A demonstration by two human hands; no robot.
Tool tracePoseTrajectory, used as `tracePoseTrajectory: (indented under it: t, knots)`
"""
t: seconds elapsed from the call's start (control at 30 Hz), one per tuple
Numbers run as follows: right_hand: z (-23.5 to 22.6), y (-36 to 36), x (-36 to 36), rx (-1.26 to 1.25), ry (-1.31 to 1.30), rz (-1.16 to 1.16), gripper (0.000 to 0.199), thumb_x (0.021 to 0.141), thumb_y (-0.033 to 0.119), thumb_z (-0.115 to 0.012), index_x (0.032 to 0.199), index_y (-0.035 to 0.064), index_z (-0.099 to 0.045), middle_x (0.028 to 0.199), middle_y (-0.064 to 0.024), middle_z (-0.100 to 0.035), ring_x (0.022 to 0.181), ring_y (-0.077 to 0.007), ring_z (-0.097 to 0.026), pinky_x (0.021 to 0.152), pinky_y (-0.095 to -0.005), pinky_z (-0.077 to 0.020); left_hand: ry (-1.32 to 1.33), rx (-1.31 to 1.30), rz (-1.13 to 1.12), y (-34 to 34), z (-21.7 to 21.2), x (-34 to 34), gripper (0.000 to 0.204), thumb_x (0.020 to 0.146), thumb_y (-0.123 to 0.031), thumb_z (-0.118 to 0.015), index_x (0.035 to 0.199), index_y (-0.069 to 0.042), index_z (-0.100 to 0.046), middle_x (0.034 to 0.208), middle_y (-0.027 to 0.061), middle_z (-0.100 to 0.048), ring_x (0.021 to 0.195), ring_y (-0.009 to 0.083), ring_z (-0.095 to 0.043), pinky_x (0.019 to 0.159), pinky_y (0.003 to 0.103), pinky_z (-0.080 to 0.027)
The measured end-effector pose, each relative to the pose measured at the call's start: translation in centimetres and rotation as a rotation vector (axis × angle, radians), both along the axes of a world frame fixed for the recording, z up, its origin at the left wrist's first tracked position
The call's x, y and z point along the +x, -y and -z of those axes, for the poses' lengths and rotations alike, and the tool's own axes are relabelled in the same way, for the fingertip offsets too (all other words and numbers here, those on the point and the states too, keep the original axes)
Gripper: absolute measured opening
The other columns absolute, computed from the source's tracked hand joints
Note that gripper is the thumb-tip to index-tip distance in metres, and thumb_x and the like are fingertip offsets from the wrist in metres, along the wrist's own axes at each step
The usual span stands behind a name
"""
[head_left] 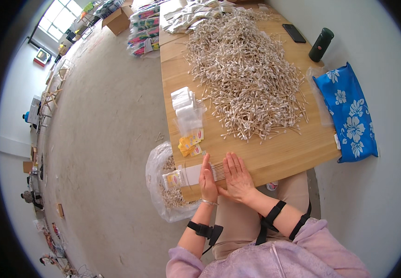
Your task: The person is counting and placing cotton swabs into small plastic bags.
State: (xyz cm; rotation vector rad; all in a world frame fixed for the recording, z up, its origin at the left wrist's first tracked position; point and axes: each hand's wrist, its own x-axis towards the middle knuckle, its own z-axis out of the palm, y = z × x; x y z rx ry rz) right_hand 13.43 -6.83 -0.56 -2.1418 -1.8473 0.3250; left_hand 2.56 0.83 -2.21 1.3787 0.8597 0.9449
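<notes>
A row of cotton swabs (218, 171) lies side by side near the table's front edge, between my two hands. My left hand (208, 181) stands on its edge at the left end of the row, fingers straight. Palm down, my right hand (239, 180) rests at the row's right side with its fingers stretched out, partly covering the swabs. Left of my left hand lies a white strip (191, 174), and beyond it a small clear packet of cotton swabs (172, 180) with a yellow label sits at the table's left edge. Neither hand grips anything.
A big heap of loose cotton swabs (251, 74) covers the table's middle. Clear plastic bags (187, 109) and yellow cards (190, 143) lie left of it. At right are a phone (294, 33), dark bottle (321, 45) and blue floral pouch (351, 116). A plastic sack (156, 185) stands below.
</notes>
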Motion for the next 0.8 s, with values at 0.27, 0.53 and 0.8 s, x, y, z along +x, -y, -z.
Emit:
tracePoseTrajectory:
  t: [0.27,0.53,0.8]
  knots:
    - [-0.3,0.1,-0.6,0.017,-0.009,0.018,0.096,0.08,0.051,-0.056,0.141,-0.0108,-0.017,0.151,-0.0257,-0.01,0.143,-0.0373,-0.005,0.116,-0.0464,-0.004,0.102,-0.107,0.001,0.2,-0.1,0.6,0.052,0.101,-0.035,-0.033,0.138,0.002,-0.036,0.145,0.0133,-0.036,0.137,0.0215,-0.029,0.113,0.034,-0.019]
    - [0.0,-0.2,-1.3,0.015,-0.009,-0.042,0.087,0.083,0.047,-0.052,0.14,-0.0121,-0.021,0.149,-0.0288,-0.013,0.142,-0.0396,-0.008,0.116,-0.0476,-0.0053,0.201,-0.209,-0.013,0.1,-0.5,0.3,0.059,0.102,-0.041,-0.03,0.14,0.003,-0.031,0.148,0.012,-0.032,0.139,0.0199,-0.025,0.116,0.034,-0.014]
    - [1.0,-3.1,-5.0,0.068,-0.037,0.03,0.08,0.087,0.039,-0.046,0.14,-0.0138,-0.017,0.149,-0.0319,-0.012,0.141,-0.0427,-0.007,0.115,-0.0493,-0.0053,0.2,-0.245,-0.06,-2.1,-0.9,-1.5,0.061,0.101,-0.043,-0.029,0.138,0.005,-0.036,0.144,0.014,-0.038,0.136,0.0207,-0.031,0.114,0.034,-0.019]
